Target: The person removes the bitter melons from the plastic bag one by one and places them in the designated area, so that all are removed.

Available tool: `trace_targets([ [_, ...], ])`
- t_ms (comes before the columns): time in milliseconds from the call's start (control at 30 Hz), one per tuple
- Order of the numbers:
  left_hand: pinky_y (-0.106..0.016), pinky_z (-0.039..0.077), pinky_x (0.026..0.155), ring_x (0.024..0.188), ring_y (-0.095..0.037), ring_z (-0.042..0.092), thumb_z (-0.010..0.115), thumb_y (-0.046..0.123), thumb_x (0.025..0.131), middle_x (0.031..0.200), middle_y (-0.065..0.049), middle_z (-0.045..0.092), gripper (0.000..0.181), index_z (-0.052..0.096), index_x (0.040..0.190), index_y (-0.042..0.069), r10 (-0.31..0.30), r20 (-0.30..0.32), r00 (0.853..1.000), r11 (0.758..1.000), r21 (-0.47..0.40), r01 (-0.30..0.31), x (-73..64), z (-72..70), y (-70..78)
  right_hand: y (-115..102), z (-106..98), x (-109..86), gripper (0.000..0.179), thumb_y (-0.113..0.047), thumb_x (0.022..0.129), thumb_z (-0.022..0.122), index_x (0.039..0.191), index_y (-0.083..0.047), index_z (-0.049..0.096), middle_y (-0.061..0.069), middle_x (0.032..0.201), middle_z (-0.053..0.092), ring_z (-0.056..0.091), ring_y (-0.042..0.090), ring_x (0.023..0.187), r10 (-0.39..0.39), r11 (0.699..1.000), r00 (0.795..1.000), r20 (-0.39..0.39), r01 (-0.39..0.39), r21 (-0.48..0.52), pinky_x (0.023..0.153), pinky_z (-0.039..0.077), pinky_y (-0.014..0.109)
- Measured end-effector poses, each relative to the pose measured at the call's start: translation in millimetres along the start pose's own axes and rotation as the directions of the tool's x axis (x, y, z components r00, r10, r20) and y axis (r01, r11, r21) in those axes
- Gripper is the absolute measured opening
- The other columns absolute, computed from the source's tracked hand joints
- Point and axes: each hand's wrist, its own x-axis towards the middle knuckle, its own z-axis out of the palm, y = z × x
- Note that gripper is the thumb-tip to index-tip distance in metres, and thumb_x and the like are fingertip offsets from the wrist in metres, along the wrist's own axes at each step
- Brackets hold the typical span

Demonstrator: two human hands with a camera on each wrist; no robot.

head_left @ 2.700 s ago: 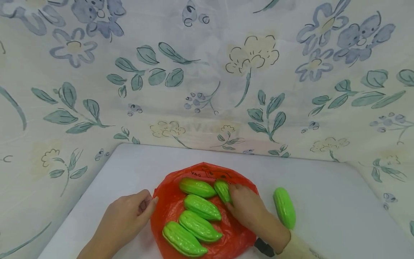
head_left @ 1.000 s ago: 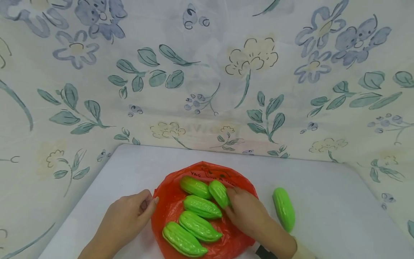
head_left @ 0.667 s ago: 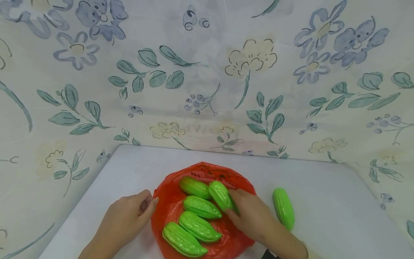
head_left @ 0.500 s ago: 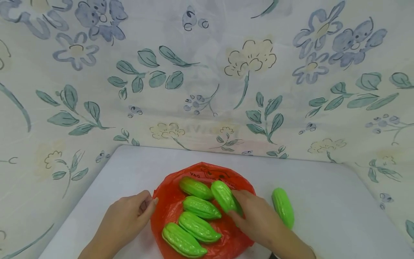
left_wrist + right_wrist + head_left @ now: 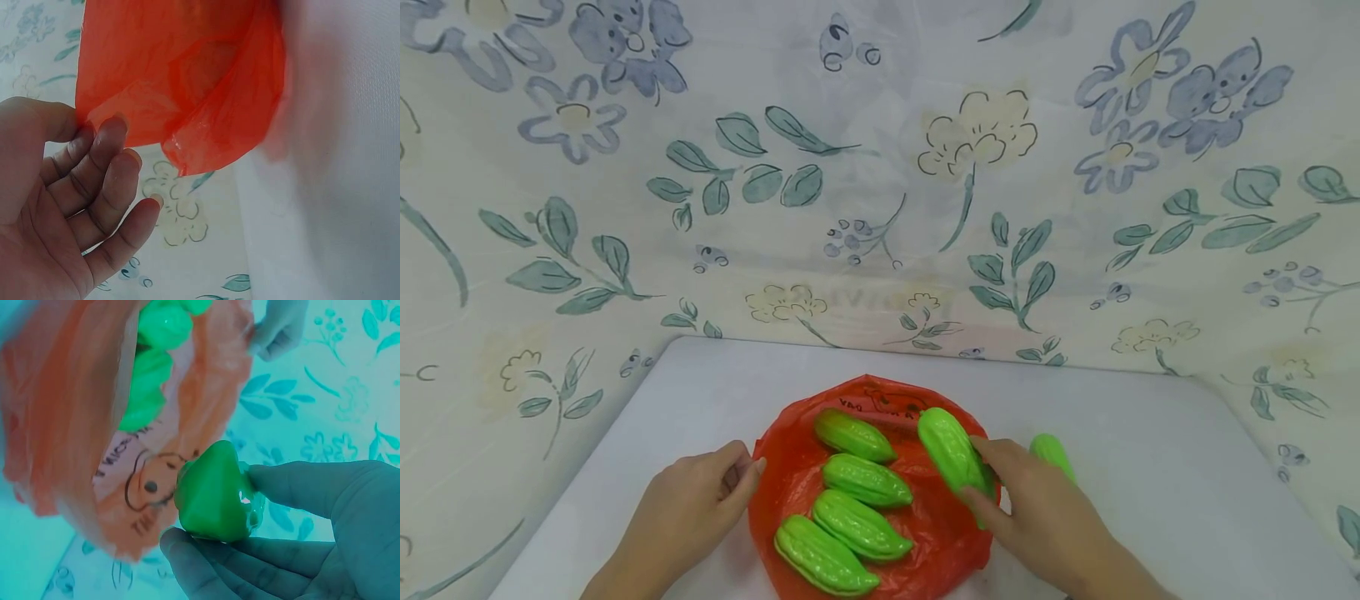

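My left hand [image 5: 688, 508] pinches the left rim of a red plastic bag [image 5: 940, 542] between thumb and fingertips. The left wrist view shows the thumb and fingers of that hand [image 5: 81, 181] at the bag's edge. In my right hand [image 5: 1045, 508] is a bright green bitter melon [image 5: 951, 450], raised and tilted over the bag's right rim. Thumb and fingers grip its sides, and its end faces the camera in the right wrist view. Several more bitter melons [image 5: 862, 525] lie in a slanted row inside the open bag.
Another green bitter melon [image 5: 1051, 452] lies on the white table [image 5: 1187, 500] to the right, partly hidden behind my right hand. A flower-printed cloth [image 5: 865, 167] stands as a wall at the back and both sides of the table.
My right hand has drawn one bitter melon up and to the right, away from the others, to the bag's right rim. The left hand has kept its place on the bag.
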Motion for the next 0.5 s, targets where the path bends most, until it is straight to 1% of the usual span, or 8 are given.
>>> trace_targets([
  [100,-0.023,0.042,0.054,0.057,-0.011,0.046,0.072,0.024,0.097,0.058,0.009,0.046,0.021,0.058,0.083,0.020,0.002,-0.004,1.000,1.000,0.000,-0.002,-0.3,0.0,0.0,7.3,-4.5,-4.9,0.056,-0.031,0.089,0.084,0.139,-0.016,0.064,-0.010,0.116,0.067,0.065,0.010,0.100,0.030,0.999,0.999,-0.026,-0.030,-0.011,0.082,0.060,0.033],
  [167,-0.023,0.042,0.054,0.057,-0.011,0.046,0.072,0.024,0.097,0.058,0.010,0.046,0.021,0.058,0.083,0.020,0.005,-0.007,1.000,1.000,0.000,-0.005,-0.5,0.1,0.0,14.0,-7.4,-7.5,0.058,-0.031,0.089,0.084,0.141,-0.015,0.063,-0.008,0.118,0.068,0.067,0.011,0.102,0.054,0.998,0.998,-0.036,-0.055,-0.017,0.082,0.061,0.035],
  [233,-0.023,0.042,0.054,0.057,-0.011,0.046,0.072,0.024,0.097,0.058,0.010,0.046,0.021,0.058,0.083,0.020,0.003,-0.003,1.000,1.000,-0.003,-0.003,-0.7,-0.1,0.1,21.3,-10.3,-9.4,0.059,-0.030,0.089,0.084,0.142,-0.013,0.062,-0.007,0.114,0.067,0.065,0.013,0.099,0.085,0.996,0.996,-0.028,-0.086,-0.015,0.079,0.061,0.035],
  [333,-0.023,0.042,0.054,0.057,-0.011,0.046,0.072,0.024,0.097,0.058,0.009,0.046,0.021,0.057,0.082,0.020,-0.001,0.002,1.000,1.000,-0.005,0.001,-0.8,-0.5,0.4,32.5,-15.1,-11.7,0.061,-0.030,0.089,0.084,0.142,-0.010,0.061,-0.004,0.113,0.068,0.065,0.016,0.099,0.143,0.990,0.990,-0.018,-0.143,-0.011,0.078,0.061,0.036],
  [400,-0.023,0.042,0.054,0.057,-0.011,0.046,0.072,0.024,0.097,0.058,0.009,0.046,0.021,0.057,0.082,0.020,-0.005,0.008,1.000,1.000,-0.006,0.005,-0.8,-1.0,0.7,40.9,-18.6,-13.6,0.063,-0.031,0.090,0.084,0.143,-0.008,0.060,-0.001,0.117,0.069,0.066,0.020,0.101,0.174,0.985,0.985,-0.015,-0.174,-0.011,0.079,0.062,0.038],
  [500,-0.024,0.043,0.054,0.057,-0.012,0.046,0.072,0.024,0.097,0.058,0.009,0.047,0.022,0.057,0.082,0.020,-0.008,0.013,1.000,1.000,-0.006,0.008,-0.6,-1.3,1.1,55.5,-23.9,-16.5,0.065,-0.033,0.092,0.082,0.145,-0.004,0.057,0.006,0.125,0.069,0.068,0.027,0.107,0.199,0.979,0.980,-0.024,-0.200,-0.034,0.084,0.061,0.044],
])
